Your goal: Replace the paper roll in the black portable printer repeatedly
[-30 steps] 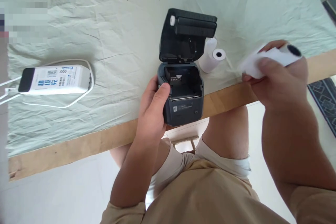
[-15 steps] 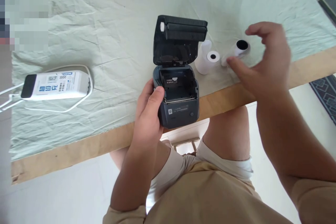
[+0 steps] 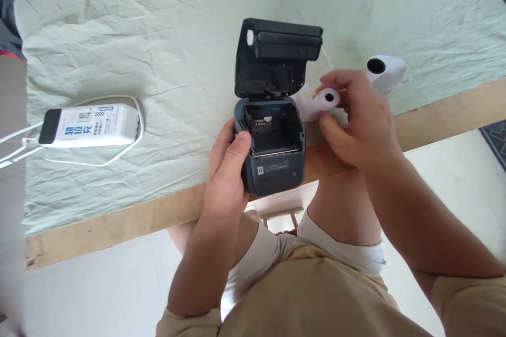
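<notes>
Holding an open black printer (image 3: 276, 183) over the desk's near edge (image 3: 130, 211) is the left hand (image 3: 227, 179); the right hand (image 3: 363, 121) pinches a white roll (image 3: 314, 108) beside it.

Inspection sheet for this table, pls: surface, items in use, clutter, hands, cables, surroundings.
Surface: pale green cloth, wrinkled; wooden edge exposed along the person's side.
Items in use: dark printer, lid up; near paper roll beside it; far paper roll beyond the right hand.
Clutter: white printed device with a dark end, on the cloth at left.
Hands: left hand grips the printer's side; right hand has thumb and fingers around the near paper roll, grip firmness unclear.
Cables: white cable loops round the device; white leads run out of view at left.
Surroundings: pale floor; dark patterned item at right, partly cut off.
</notes>
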Available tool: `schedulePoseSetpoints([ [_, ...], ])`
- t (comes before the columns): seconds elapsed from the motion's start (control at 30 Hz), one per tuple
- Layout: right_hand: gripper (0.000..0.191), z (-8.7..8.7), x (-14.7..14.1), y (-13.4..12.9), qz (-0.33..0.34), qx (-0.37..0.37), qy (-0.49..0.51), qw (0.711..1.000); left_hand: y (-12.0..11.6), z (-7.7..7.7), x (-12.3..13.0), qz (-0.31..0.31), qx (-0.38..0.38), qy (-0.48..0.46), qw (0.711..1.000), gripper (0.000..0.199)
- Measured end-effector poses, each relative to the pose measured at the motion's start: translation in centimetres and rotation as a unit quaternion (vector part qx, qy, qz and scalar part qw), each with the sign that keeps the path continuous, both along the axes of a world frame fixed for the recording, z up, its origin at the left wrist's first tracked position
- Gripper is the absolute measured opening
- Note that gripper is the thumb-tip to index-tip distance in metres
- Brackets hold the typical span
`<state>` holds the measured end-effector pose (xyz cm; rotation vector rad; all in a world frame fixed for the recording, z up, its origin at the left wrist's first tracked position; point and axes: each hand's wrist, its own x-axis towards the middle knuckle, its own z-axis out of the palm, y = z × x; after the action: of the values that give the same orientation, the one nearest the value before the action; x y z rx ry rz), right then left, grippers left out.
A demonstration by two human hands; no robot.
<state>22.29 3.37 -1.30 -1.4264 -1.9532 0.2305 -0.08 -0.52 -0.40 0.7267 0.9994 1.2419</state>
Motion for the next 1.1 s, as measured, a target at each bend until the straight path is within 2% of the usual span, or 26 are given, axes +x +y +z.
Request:
schedulePoseSetpoints([
  [0.17,0.039,-0.5,-0.1,-0.7,0.006,0.006,-0.009,1.000,-0.1,0.1,-0.1,-0.004,-0.014,0.000,1.000,0.032],
  [0.3,0.048,-1.1,0.1,-0.3,0.012,0.009,-0.001,1.000,-0.1,0.1,-0.2,-0.007,-0.017,-0.005,1.000,0.032],
  [0.4,0.046,-1.3,0.2,-0.2,-0.005,0.020,-0.018,1.000,-0.1,0.1,-0.1,-0.002,-0.016,-0.002,1.000,0.031],
  [0.6,0.061,-1.3,0.4,-0.3,-0.002,-0.006,-0.028,1.000,-0.1,0.1,0.0,-0.002,-0.011,0.001,1.000,0.031],
  [0.77,0.058,-1.3,0.0,-0.1,0.000,-0.030,-0.025,0.999,-0.1,0.1,0.1,0.007,-0.005,0.012,1.000,0.030],
  [0.87,0.046,-1.7,-0.1,0.2,-0.020,-0.040,-0.014,0.999,-0.1,0.1,0.0,0.005,-0.012,0.004,1.000,0.030],
  [1.0,0.046,-1.9,0.0,0.2,-0.035,-0.011,0.069,0.997,-0.2,0.1,-0.1,0.004,-0.013,0.006,1.000,0.028],
  [1.1,0.048,-0.6,-0.6,-0.6,-0.026,0.049,0.167,0.984,-0.2,-0.1,0.0,-0.003,-0.004,0.012,1.000,0.032],
])
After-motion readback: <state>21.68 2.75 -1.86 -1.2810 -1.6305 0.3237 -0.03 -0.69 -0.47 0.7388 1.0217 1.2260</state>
